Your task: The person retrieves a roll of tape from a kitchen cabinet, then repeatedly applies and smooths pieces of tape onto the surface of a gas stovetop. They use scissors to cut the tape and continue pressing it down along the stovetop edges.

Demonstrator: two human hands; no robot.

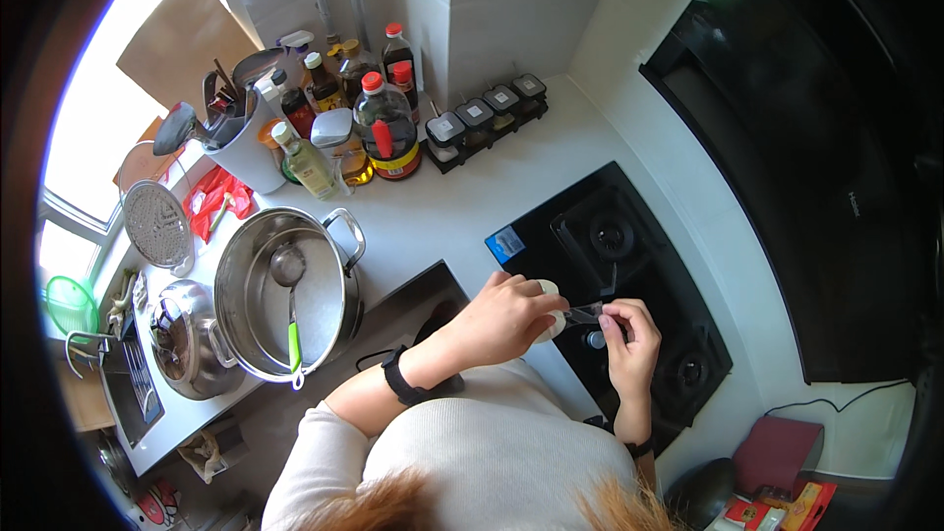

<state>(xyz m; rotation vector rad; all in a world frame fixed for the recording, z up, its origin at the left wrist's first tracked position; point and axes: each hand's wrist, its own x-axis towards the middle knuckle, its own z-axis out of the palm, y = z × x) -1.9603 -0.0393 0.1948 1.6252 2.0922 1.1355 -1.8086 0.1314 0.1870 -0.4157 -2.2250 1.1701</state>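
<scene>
In front of my chest, above the near edge of the black gas hob (527,265), my left hand (509,317) grips a pale roll that looks like adhesive tape (547,287). A clear strip (588,312) stretches from it to my right hand (630,343). The thumb and fingertips of that hand pinch the strip's free end. My left fingers hide part of the roll. Below the strip, a hob knob (592,340) shows.
A large steel pot (247,287) holding a green-handled ladle (293,343) stands left on the white counter (420,225). Behind are several sauce bottles (313,166) and a rack of spice jars (476,118). A black range hood (774,184) overhangs the right side.
</scene>
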